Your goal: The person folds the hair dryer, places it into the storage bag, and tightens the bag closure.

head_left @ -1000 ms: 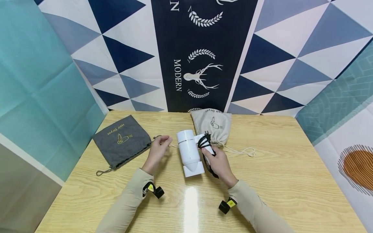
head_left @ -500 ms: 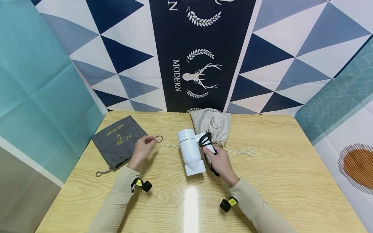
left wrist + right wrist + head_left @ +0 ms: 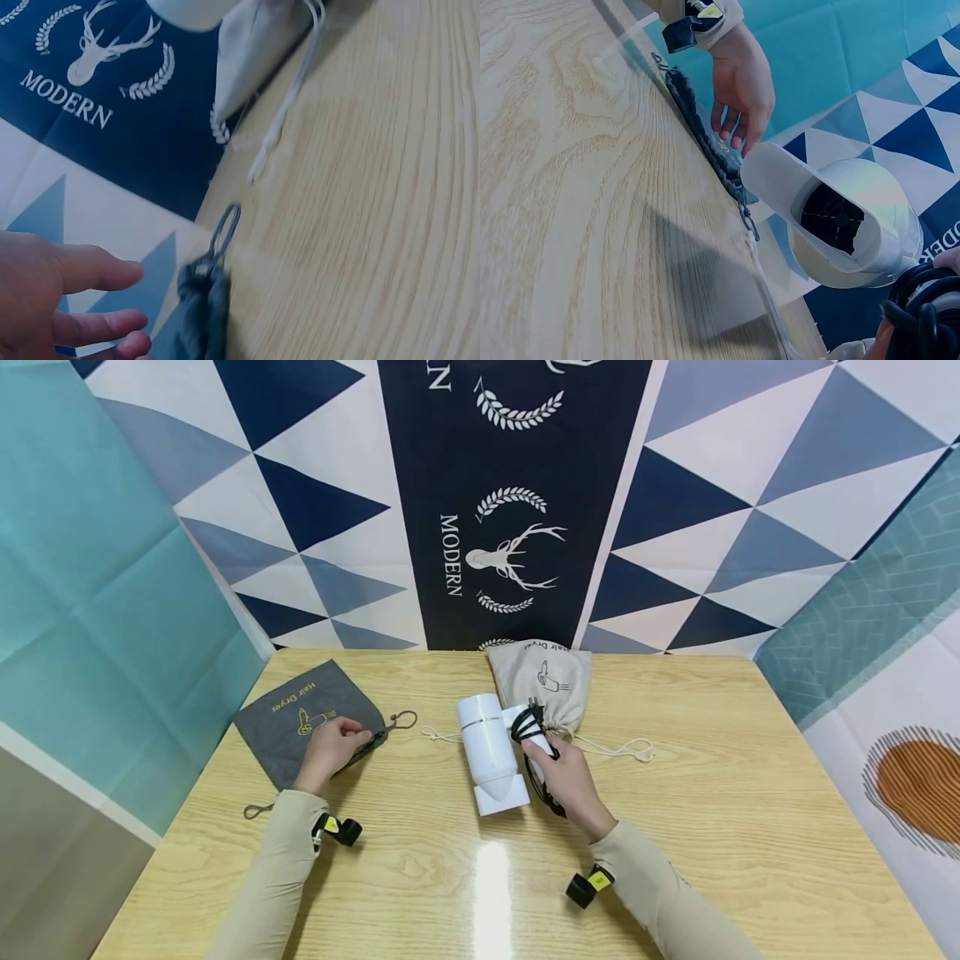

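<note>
My right hand (image 3: 566, 783) grips the folded handle of a white hair dryer (image 3: 489, 752), with the black cord (image 3: 930, 319) wound round that handle. In the right wrist view the dryer's flat nozzle (image 3: 780, 180) points toward the left hand. My left hand (image 3: 334, 750) hovers at the mouth of a dark grey drawstring bag (image 3: 288, 702) marked "Hair Dryer". The left wrist view shows its fingers (image 3: 97, 268) loosely bent and apart, with nothing between them. One drawstring loop (image 3: 225, 229) sticks out from the gathered mouth.
Behind the hair dryer lies a light grey drawstring bag (image 3: 542, 681), its white cords (image 3: 622, 748) spread to both sides. The wooden table (image 3: 712, 793) meets a patterned cloth wall (image 3: 495, 502) at the back.
My left hand has let go of the grey bag's drawstring loop and moved left to the bag's mouth. My right hand keeps its grip on the hair dryer, nearly still.
</note>
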